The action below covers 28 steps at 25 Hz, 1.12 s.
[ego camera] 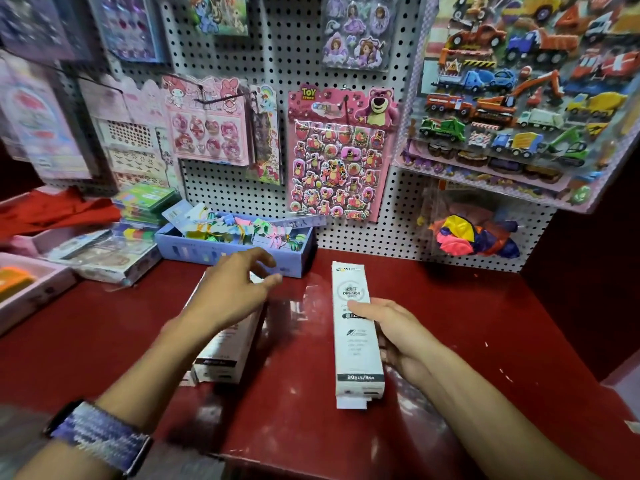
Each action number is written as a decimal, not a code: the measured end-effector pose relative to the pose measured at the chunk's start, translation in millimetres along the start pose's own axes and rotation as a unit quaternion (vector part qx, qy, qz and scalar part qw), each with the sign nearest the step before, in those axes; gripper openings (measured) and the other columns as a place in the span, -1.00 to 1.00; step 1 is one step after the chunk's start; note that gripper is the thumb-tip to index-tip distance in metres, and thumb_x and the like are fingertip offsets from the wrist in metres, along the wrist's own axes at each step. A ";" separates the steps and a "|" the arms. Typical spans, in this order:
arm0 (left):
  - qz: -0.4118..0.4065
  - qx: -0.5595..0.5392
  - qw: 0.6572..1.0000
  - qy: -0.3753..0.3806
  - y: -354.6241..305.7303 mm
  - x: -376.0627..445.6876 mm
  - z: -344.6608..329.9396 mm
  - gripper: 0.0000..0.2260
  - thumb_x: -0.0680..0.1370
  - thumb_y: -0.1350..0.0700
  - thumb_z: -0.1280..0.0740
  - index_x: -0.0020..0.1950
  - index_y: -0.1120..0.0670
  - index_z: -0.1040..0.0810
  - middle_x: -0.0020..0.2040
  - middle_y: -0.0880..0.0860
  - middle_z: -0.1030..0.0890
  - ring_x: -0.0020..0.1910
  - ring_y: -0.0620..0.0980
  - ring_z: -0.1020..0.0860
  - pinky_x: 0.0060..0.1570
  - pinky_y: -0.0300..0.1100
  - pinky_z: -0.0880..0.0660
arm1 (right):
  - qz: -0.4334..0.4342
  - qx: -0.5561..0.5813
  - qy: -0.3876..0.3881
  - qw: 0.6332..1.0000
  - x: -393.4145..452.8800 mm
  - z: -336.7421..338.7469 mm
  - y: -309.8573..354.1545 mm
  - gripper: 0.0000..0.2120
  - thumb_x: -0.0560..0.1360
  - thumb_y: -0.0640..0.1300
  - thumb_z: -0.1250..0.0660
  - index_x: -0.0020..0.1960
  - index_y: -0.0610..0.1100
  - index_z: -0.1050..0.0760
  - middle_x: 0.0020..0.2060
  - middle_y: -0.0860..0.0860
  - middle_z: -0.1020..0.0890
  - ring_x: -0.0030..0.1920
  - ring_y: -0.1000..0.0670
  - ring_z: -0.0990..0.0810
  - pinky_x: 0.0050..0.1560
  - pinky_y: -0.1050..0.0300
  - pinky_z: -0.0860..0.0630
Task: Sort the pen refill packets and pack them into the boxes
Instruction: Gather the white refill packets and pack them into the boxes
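A long white refill box (356, 348) marked "20pcs/Box" lies lengthwise on the red counter (485, 323). My right hand (394, 327) grips it from the right side, thumb across its top face. A second white box (225, 355) lies to the left, partly hidden under my left hand (235, 289). That hand hovers over the box's far end with fingers spread and relaxed, holding nothing. Thin clear plastic (311, 306) lies between the two boxes; I cannot tell whether it is a refill packet.
A lilac tray (235, 252) of colourful small items stands against the pegboard behind the boxes. Pink trays (31, 289) and packaged stationery (104, 254) crowd the left. Sticker sheets (339, 154) hang on the pegboard. A bag of balloons (474, 233) hangs at the right.
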State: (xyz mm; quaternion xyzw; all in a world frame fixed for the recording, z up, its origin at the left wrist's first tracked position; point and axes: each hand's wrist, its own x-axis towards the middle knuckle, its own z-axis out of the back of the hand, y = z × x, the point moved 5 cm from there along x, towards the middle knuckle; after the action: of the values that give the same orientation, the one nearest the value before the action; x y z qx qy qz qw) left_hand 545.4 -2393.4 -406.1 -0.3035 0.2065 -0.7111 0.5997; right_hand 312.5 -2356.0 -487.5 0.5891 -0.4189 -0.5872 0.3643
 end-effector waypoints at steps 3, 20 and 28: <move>-0.109 -0.090 0.972 0.185 -18.0 -33.9 -28.1 -0.41 0.27 -0.16 -0.58 0.24 -0.22 -0.45 0.15 -0.21 -0.56 0.07 -0.18 -0.56 0.13 -0.24 -0.50 | 0.002 0.075 -0.007 0.997 4.5 -5.8 3.3 -0.52 0.43 -0.12 -0.48 0.31 -0.15 -0.46 -0.03 -0.13 -0.73 -0.13 -0.10 -0.72 -0.16 0.01 -0.66; -0.312 -0.066 0.939 0.132 -40.6 -53.2 -52.5 -0.46 0.33 -0.14 -0.56 0.26 -0.09 -0.52 0.41 -0.20 -0.28 0.29 -0.20 -0.46 0.24 -0.14 -0.46 | 0.034 0.147 0.037 0.988 -13.6 -7.3 22.4 -0.56 0.48 -0.15 -0.45 0.32 -0.14 -0.45 0.03 -0.16 -0.72 0.03 -0.20 -0.70 -0.07 -0.16 -0.67; -0.008 0.178 0.984 0.033 34.0 -10.1 8.6 -0.70 0.53 -0.23 -0.26 0.21 -0.17 -0.49 0.19 -0.05 -0.59 0.13 0.06 -0.58 0.07 -0.08 -0.48 | -0.018 0.053 0.031 0.998 -8.7 -22.3 1.2 -0.52 0.48 -0.22 -0.44 0.35 -0.15 -0.37 -0.11 -0.12 -0.74 -0.23 -0.11 -0.73 -0.23 -0.05 -0.67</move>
State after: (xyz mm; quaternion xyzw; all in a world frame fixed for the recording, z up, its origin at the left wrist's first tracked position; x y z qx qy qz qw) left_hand 576.9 -2389.6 -424.0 -0.1704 0.0940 -0.7508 0.6312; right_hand 335.0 -2349.9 -482.0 0.6330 -0.4273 -0.5517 0.3353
